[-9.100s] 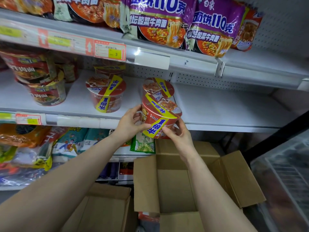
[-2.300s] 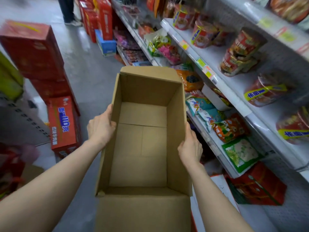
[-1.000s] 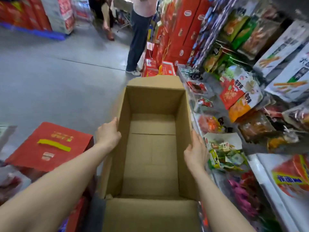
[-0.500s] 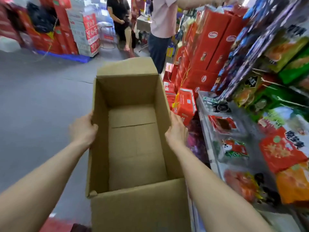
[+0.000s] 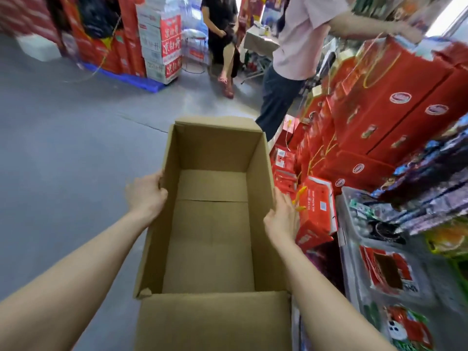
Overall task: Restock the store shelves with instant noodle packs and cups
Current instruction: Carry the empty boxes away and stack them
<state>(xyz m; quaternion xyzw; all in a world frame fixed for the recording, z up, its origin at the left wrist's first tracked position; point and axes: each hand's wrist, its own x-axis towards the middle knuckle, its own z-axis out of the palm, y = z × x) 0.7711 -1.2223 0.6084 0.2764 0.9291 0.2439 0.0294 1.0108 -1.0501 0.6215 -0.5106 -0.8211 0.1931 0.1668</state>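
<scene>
I carry an empty brown cardboard box in front of me, its top flaps open and nothing inside. My left hand grips the rim of the left wall, thumb at the edge. On the opposite wall my right hand holds the box, fingers spread along the outside and thumb at the rim. No noodle packs or cups are in sight.
Red gift boxes are stacked at the right, above shelves of snack packs. A person in a pink shirt stands just ahead on the right. Another person sits further back. Stacked cartons stand back left. Grey floor spreads left.
I have turned from the noodle shelf with the emptied box and walked along the aisle. The red boxes and the standing person are nearer now. Both hands keep their hold.
</scene>
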